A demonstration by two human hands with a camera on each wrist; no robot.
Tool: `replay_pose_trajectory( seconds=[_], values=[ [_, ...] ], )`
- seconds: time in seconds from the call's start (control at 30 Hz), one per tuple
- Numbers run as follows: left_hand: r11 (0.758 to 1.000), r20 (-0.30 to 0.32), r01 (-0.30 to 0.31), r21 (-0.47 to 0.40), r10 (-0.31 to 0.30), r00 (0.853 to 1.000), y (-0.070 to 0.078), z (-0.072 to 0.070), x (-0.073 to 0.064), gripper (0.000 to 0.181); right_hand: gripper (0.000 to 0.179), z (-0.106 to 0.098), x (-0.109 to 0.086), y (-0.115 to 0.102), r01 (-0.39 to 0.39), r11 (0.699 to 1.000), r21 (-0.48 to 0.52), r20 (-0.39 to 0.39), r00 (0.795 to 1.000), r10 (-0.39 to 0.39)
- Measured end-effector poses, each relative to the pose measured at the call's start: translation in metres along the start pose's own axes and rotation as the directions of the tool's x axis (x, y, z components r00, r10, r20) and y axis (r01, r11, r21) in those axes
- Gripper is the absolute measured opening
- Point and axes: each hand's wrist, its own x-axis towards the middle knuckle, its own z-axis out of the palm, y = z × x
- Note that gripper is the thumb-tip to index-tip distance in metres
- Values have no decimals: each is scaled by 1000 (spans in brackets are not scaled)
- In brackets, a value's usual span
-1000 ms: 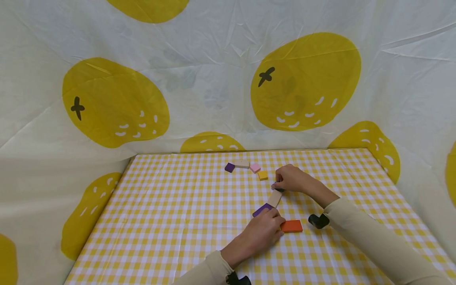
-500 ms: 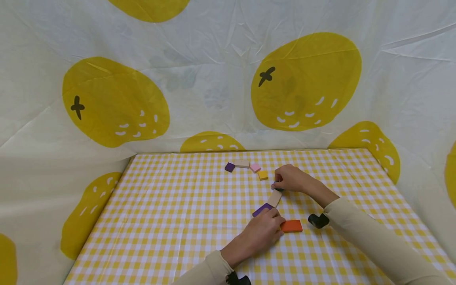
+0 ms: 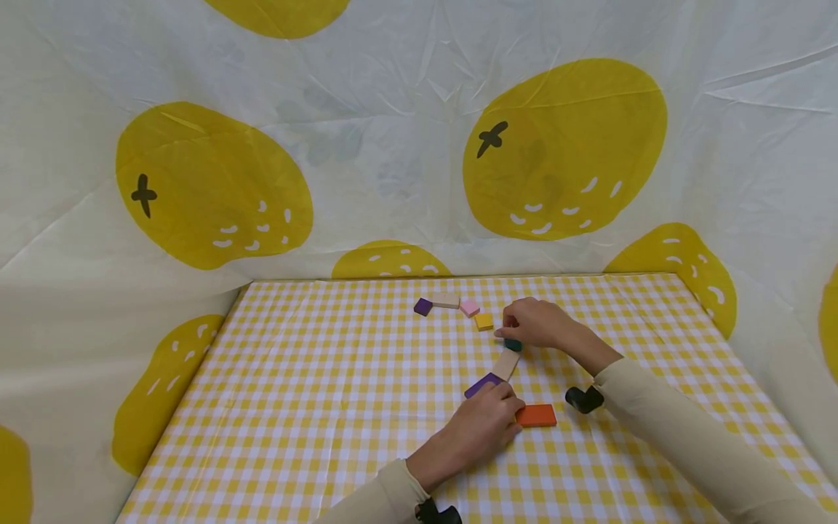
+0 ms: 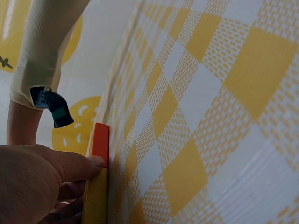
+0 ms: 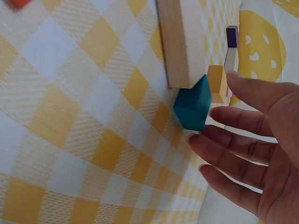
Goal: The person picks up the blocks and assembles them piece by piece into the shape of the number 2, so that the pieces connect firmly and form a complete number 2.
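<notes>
In the head view my left hand is over the near end of a bent row of blocks. Its thumb and curled fingers pinch a yellow block, which butts against an orange-red block; the hand hides the yellow one from above. My right hand hovers at a teal block, its fingers spread and apart from it. The teal block touches the end of a plain wooden block. A purple block lies between that wooden block and my left hand.
Farther back, a small yellow-orange block, a pink block, another plain wooden block and a dark purple block continue the curve. A checked cloth covers the table; a fruit-printed sheet hangs behind.
My right hand has let go of the teal block and lifted slightly, so more of the block shows. My left hand has stayed in place.
</notes>
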Motion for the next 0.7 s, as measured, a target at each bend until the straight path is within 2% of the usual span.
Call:
replay_pose_trajectory(
  seconds=[0.13, 0.3, 0.7],
  values=[
    [1000, -6, -1, -4, 1, 1000, 0, -1, 0, 20, 15, -3, 6, -2, 14, 1000, -13, -36, 999, -15],
    [1000, 1, -2, -8, 2, 1000, 0, -1, 0, 21, 20, -5, 13, -4, 111, 994, -8, -75, 991, -112],
    [1000, 19, 7, -27, -6, 1000, -1, -2, 0, 23, 22, 2, 33, -7, 231, 973, 9, -70, 971, -229]
  ],
)
